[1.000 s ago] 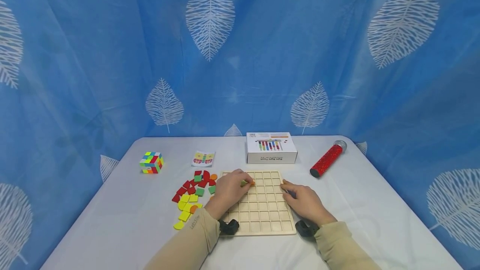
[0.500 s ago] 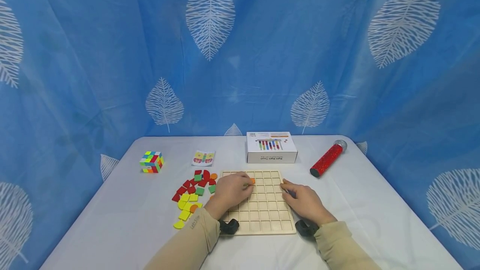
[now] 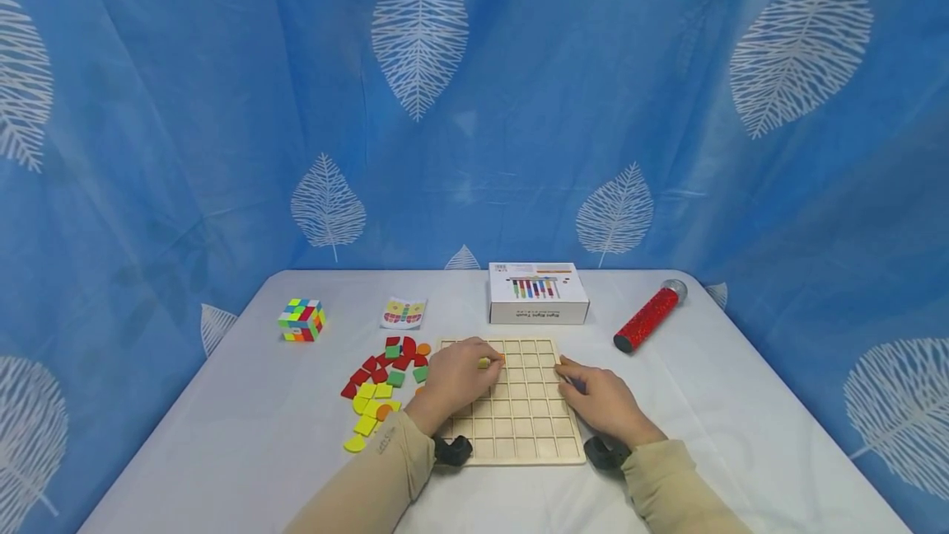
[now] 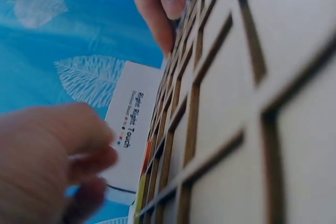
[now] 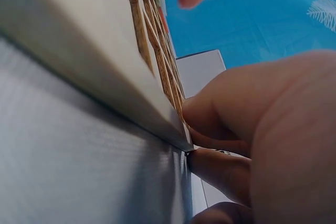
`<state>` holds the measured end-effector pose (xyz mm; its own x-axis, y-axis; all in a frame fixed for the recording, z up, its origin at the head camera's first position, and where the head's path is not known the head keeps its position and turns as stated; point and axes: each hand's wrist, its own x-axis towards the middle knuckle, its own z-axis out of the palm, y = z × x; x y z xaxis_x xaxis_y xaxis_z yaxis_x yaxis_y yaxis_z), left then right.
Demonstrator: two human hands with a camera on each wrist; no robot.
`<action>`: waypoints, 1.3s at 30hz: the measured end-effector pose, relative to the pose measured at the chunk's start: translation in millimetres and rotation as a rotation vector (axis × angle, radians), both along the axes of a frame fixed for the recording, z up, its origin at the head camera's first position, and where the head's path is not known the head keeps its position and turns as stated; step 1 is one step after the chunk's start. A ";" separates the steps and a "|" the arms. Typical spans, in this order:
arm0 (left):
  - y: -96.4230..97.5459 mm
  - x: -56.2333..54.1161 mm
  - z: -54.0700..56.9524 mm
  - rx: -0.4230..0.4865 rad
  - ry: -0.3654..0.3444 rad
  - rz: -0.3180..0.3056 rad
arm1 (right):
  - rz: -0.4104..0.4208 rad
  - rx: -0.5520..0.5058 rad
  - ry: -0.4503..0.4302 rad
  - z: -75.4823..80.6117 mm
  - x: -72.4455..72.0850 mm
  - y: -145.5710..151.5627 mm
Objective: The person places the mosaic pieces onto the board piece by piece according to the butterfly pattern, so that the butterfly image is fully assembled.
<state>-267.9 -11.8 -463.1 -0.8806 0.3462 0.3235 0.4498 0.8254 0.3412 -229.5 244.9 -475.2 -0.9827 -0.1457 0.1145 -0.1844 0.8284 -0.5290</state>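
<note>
Left hand [image 3: 460, 373]: fingers bent, gripping nothing visible, just off an orange piece [image 4: 146, 156] and a yellow piece [image 4: 140, 192] in the grid board [image 3: 523, 425] below; right hand [image 3: 604, 400] pinches the board's edge, probably to steady it. Loose pieces [image 3: 365, 425] lie just left of the left fingers, presumably for short reach. Beyond both, white box [image 3: 539, 295] reads "Right Right Touch"; left sleeve [image 3: 378, 472] print isn't fully legible.

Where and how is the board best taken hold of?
Probably pinch the board by its right edge, coming from the right, where the right hand holds it: it lies flat, that edge is straight and thin, and loose tiles crowd its left.
</note>
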 end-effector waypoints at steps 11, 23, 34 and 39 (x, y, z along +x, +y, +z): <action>-72.3 -13.2 39.1 0.331 -0.068 0.220 | 0.009 -0.006 -0.005 0.4 -1.6 -2.7; -202.0 -5.4 28.4 0.410 -0.447 0.306 | 0.028 0.000 0.002 5.2 -3.1 -0.4; -207.0 8.0 31.5 0.224 -0.692 0.117 | 0.008 -0.002 -0.027 1.5 -1.0 1.1; -208.7 10.8 32.5 0.192 -0.704 0.137 | 0.008 0.002 -0.022 1.3 -0.2 1.3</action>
<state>-257.1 -220.5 -430.6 -0.9334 0.2125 -0.2892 -0.0311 0.7550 0.6550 -229.7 246.1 -473.9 -0.9837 -0.1539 0.0925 -0.1795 0.8280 -0.5313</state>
